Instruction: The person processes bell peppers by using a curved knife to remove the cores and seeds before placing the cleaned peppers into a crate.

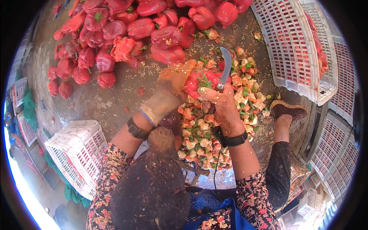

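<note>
My left hand (172, 83), in a stained work glove, grips a red bell pepper (194, 83) with its green stem turned up toward me. My right hand (225, 107) is bare and closed around the handle of a knife with a short curved blade (226, 61). The blade points up and away, beside the pepper's right side. The right index finger reaches to the pepper near its stem; the knife's handle is mostly hidden in the palm. Beneath both hands lies a heap of cut pepper cores (198, 138) with green stems and pale seeds.
A large pile of whole red bell peppers (141, 28) covers the far side of the seed-strewn surface (120, 103). White plastic crates stand at the right (290, 43) and lower left (77, 155); the right one holds red pepper pieces (320, 57). My shod foot (288, 110) rests at right.
</note>
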### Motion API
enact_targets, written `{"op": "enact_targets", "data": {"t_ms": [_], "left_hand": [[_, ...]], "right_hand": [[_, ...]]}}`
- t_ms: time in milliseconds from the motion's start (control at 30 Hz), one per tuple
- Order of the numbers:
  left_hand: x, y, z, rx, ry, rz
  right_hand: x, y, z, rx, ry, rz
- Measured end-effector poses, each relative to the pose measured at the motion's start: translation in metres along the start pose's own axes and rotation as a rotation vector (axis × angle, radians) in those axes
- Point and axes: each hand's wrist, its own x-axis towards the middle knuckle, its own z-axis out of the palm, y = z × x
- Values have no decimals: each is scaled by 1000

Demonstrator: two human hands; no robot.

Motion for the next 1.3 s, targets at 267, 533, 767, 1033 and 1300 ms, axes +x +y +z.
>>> {"op": "enact_targets", "data": {"t_ms": [267, 533, 767, 1033, 1300], "left_hand": [[-18, -9, 30, -59, -6, -65], [-25, -39, 8, -1080, -85, -752], [-18, -12, -16, -1368, -110, -749], [-28, -39, -4, -733, -90, -421], [-13, 32, -24, -1247, -235, -522]], "right_hand": [[-10, 15, -2, -78, 145, -228], [-27, -2, -2, 133, -63, 1], [-27, -2, -31, -63, -70, 28], [-22, 8, -23, 24, 104, -21], [-2, 38, 16, 103, 147, -192]]}}
